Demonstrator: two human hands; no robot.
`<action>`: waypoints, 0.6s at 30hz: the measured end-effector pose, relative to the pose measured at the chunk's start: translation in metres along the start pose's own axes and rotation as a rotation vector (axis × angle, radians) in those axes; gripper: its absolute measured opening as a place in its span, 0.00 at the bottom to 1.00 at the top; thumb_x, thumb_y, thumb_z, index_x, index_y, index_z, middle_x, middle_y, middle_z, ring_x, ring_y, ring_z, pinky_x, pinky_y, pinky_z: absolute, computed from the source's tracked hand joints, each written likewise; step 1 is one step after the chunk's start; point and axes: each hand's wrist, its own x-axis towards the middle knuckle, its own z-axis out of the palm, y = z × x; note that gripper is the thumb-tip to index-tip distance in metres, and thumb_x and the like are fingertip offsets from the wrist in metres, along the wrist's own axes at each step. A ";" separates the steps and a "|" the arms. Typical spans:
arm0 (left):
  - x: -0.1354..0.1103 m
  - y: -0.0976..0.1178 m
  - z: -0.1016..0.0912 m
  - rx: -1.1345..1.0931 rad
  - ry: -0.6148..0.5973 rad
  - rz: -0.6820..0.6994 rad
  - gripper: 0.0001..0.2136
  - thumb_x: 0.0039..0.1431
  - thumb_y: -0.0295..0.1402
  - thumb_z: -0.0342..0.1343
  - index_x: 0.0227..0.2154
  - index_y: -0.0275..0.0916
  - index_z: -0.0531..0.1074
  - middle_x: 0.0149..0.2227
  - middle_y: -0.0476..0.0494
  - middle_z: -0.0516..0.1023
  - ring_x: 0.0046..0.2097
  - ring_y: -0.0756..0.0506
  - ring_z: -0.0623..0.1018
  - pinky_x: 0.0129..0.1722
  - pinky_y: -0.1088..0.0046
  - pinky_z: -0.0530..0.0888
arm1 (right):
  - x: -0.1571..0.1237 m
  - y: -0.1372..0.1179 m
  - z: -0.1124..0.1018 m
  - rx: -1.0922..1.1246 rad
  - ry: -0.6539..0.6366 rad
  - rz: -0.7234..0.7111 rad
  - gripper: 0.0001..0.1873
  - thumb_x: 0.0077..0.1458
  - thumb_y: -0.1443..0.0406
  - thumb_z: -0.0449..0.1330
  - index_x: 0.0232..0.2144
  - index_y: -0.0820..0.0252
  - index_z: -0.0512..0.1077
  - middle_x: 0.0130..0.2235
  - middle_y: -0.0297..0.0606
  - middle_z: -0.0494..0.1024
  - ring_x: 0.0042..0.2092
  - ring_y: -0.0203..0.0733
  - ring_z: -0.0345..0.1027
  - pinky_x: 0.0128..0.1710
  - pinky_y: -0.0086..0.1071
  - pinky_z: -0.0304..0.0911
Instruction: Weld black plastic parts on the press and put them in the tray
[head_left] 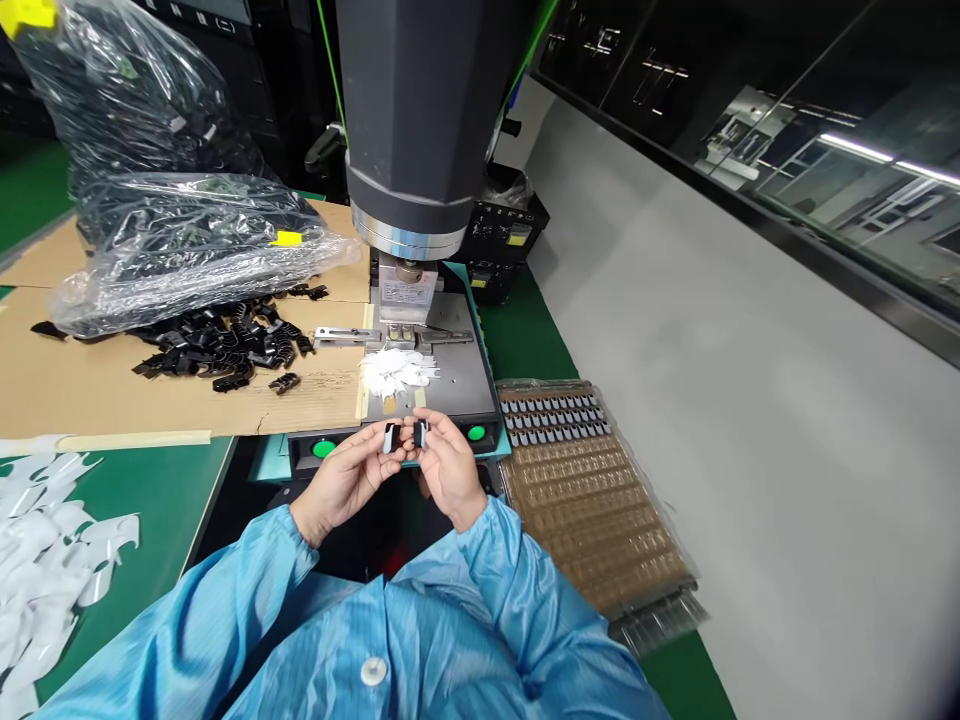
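My left hand (349, 480) pinches a small black part with a white face (391, 437) between thumb and fingers. My right hand (448, 468) pinches a second small black part (420, 433) the same way. Both are held close together just in front of the press machine's base plate (469, 385). A small heap of white film pieces (395, 370) lies on that plate under the grey press head (420, 120). Two green buttons (324, 449) (477, 433) sit on the machine's front edge, beside my hands.
Loose black parts (225, 345) lie on cardboard (112, 390) at left, below clear bags of more parts (180, 240). A brown tray with rows of small parts (585, 480) sits at right. White film scraps (45, 560) lie on the green table. A grey wall runs along the right.
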 end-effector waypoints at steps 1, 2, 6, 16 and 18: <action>0.000 0.001 0.001 -0.005 0.003 -0.007 0.16 0.67 0.35 0.65 0.55 0.37 0.79 0.52 0.35 0.83 0.44 0.46 0.84 0.42 0.74 0.82 | 0.001 0.001 0.000 0.004 0.001 0.003 0.19 0.61 0.61 0.62 0.54 0.54 0.74 0.51 0.42 0.81 0.42 0.42 0.76 0.42 0.38 0.75; -0.001 0.002 0.002 -0.005 0.006 -0.016 0.16 0.66 0.35 0.66 0.55 0.36 0.79 0.51 0.36 0.83 0.43 0.47 0.83 0.41 0.75 0.82 | 0.001 0.002 -0.001 0.002 0.005 0.004 0.19 0.61 0.62 0.61 0.54 0.54 0.74 0.51 0.41 0.81 0.42 0.42 0.76 0.41 0.37 0.75; -0.006 0.000 0.006 0.066 0.063 -0.035 0.17 0.60 0.36 0.72 0.51 0.39 0.80 0.49 0.39 0.83 0.44 0.46 0.84 0.43 0.73 0.84 | -0.003 0.009 -0.008 -0.198 0.062 -0.056 0.17 0.55 0.66 0.60 0.48 0.52 0.70 0.44 0.35 0.78 0.40 0.40 0.74 0.41 0.36 0.74; -0.021 -0.045 -0.004 0.414 0.091 -0.102 0.20 0.47 0.43 0.79 0.40 0.45 0.80 0.44 0.46 0.82 0.47 0.41 0.84 0.49 0.65 0.85 | -0.053 0.015 -0.039 -1.113 0.001 -0.268 0.19 0.53 0.64 0.69 0.46 0.50 0.70 0.45 0.34 0.77 0.49 0.46 0.75 0.53 0.38 0.71; -0.027 -0.051 -0.009 0.495 0.075 -0.146 0.21 0.48 0.45 0.78 0.42 0.46 0.80 0.50 0.44 0.82 0.52 0.37 0.84 0.54 0.59 0.84 | -0.062 0.012 -0.055 -1.118 0.016 -0.283 0.17 0.53 0.66 0.68 0.44 0.51 0.71 0.44 0.34 0.78 0.48 0.45 0.75 0.52 0.36 0.71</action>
